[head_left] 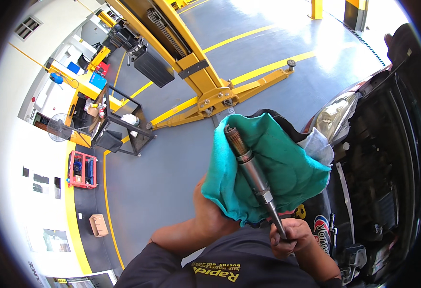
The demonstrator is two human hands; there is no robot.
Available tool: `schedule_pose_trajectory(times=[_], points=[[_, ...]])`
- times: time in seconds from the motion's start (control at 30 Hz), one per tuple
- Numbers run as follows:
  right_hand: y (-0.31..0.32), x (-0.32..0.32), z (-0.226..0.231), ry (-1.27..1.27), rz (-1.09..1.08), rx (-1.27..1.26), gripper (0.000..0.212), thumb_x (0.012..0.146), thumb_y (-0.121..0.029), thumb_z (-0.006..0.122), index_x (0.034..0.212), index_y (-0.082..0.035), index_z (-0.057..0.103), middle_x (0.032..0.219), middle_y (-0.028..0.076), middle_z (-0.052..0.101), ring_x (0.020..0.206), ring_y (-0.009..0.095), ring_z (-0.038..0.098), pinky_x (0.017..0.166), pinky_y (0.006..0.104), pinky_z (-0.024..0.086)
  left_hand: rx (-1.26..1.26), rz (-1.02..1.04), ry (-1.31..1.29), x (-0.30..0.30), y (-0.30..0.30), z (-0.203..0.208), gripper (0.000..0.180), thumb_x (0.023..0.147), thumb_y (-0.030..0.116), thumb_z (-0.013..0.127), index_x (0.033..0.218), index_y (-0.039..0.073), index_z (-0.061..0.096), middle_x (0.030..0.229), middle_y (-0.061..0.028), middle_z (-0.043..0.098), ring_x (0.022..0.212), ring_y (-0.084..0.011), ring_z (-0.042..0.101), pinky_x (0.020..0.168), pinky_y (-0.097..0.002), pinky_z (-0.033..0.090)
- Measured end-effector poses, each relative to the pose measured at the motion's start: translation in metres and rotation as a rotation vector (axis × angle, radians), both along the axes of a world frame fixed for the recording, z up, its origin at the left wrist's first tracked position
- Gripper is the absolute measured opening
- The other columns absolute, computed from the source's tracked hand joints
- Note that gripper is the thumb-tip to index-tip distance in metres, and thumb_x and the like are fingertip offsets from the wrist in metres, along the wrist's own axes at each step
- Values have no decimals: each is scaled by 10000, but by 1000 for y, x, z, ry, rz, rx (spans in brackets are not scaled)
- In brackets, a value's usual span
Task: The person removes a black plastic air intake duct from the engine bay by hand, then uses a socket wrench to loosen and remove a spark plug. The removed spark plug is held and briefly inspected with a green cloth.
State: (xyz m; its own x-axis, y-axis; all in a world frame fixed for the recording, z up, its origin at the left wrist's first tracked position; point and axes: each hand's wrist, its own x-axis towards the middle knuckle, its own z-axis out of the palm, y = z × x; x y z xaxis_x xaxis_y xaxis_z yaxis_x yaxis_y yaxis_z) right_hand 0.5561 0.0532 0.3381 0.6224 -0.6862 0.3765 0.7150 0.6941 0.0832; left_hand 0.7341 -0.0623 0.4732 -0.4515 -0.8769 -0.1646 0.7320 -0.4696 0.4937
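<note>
A spark plug [237,142] with a brownish threaded end sits in the end of a long steel socket [255,176]. Below the socket runs a thin extension bar [276,220], and my right hand [292,237] grips its lower end, fingers closed round it. The whole tool slants up and to the left in front of a teal cloth [294,165]. My left hand [211,209] holds this cloth from behind and below; most of its fingers are hidden by the fabric. Dark and pale grey fabric [317,147] shows at the cloth's far right edge.
To my right is a car's open engine bay [364,206] with a headlight [337,113]. A yellow lift post [198,72] with low arms [263,86] stands ahead. At left are a black tool cart [124,132], a fan [59,127], a red rack [82,169] and a cardboard box [98,225].
</note>
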Motion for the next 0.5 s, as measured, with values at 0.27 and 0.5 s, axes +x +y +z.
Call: schedule_pose_trajectory(times=[0.27, 0.5], points=[[11, -3, 11, 367, -89, -55, 458, 1109, -328, 483, 1316, 79, 521, 688, -14, 415, 564, 76, 363, 520, 260, 314, -17, 211, -296, -13, 12, 6, 530, 1087, 403, 467, 1427, 0, 518, 1350, -161, 637, 1201, -299, 651, 1049, -473, 524], [9, -2, 32, 1028, -311, -205, 351, 1115, -267, 492, 1296, 24, 565, 744, -28, 444, 639, 66, 369, 587, 245, 326, -80, 166, -219, -7, -12, 4, 521, 1085, 477, 389, 1228, 47, 647, 1100, -148, 697, 970, -257, 688, 904, -404, 570]])
